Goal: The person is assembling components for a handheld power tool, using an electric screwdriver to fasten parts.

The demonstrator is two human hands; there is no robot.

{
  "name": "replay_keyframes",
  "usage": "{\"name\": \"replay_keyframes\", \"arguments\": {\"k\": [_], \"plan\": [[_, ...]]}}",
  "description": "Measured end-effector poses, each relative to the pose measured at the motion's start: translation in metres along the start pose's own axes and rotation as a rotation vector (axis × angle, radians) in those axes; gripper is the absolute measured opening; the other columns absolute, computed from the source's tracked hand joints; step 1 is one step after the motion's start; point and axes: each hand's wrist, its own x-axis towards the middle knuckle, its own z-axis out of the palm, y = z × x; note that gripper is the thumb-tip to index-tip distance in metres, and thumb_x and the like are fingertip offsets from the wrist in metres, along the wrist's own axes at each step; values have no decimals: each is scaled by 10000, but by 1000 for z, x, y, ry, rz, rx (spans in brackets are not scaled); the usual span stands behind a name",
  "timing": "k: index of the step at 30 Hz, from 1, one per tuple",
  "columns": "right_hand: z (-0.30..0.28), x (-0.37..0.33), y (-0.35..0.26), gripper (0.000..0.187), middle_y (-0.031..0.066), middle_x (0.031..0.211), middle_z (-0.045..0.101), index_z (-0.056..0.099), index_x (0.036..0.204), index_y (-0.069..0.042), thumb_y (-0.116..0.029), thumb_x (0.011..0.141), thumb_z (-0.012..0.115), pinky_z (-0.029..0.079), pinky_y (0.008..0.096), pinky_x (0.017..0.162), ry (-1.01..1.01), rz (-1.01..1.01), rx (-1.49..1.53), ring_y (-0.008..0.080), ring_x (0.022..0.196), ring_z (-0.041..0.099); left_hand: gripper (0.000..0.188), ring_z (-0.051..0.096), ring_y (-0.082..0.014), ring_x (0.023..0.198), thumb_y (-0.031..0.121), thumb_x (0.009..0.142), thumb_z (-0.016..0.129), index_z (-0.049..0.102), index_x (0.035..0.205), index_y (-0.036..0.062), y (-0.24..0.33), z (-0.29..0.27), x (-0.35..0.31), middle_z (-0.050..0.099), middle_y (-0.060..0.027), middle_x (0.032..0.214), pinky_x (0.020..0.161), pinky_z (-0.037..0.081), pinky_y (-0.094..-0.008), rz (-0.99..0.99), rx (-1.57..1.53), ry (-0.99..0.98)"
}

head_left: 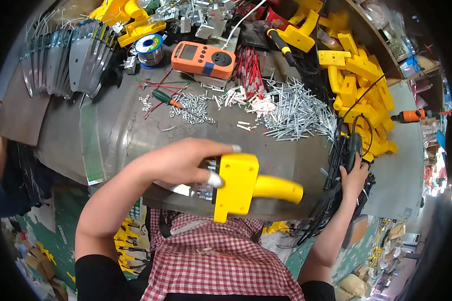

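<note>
My left hand [188, 161] grips a yellow plastic housing [237, 184] with a round handle stub pointing right. White wraps cover the tips of its thumb and a finger. Behind the housing, a metal piece [203, 191] shows beside my palm, partly hidden. Out at the right edge of the bench, my right hand [354, 176] closes around part of a bundle of black cords [332, 188]. A dark, thick handle-shaped piece [355, 144] rises just above its fingers; exactly which cord lies in the grip is partly hidden.
Beyond my hands lie long screws [299, 110], nuts [193, 108], a green-handled screwdriver [165, 98] and red wires [249, 70]. Farther back stand an orange meter [203, 57] and a solder spool [149, 49]. Yellow housings [359, 90] pile up right; grey blades [88, 57] stand left.
</note>
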Motion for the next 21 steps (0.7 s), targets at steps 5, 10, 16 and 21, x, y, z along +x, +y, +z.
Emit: {"name": "replay_keyframes", "arguments": {"k": [5,10,16,21], "plan": [[11,6,25,724,186,1041,545,323,1328,-67,-115,700,680,432,374,817,-143,222,409,335,904,548,571,549,-344,1006,180,705,689,487,1222,47,-4,20,-1,585,-181,1080,874,424,-385,-18,-46,-243],[-21,0,41,553,165,1146,482,306,1314,-11,-162,838,544,421,341,882,-139,423,1680,256,993,517,586,551,-297,1047,169,721,689,465,1251,60,-4,22,-2,564,-167,1143,882,424,-355,-145,-88,-251],[-75,-8,-68,537,112,1034,483,343,1277,-33,-352,879,509,281,486,1004,-112,212,2428,249,1043,457,577,551,-292,1047,154,727,667,453,1254,53,-4,19,-6,567,-181,1127,888,421,-340,-255,-161,-26],[-46,-19,-114,475,74,918,469,403,1155,-69,-451,880,461,352,451,915,-338,538,2716,219,902,476,606,531,-283,1079,112,718,656,427,1276,60,-12,15,-8,539,-175,1177,913,405,-336,-225,-109,-95]]}}
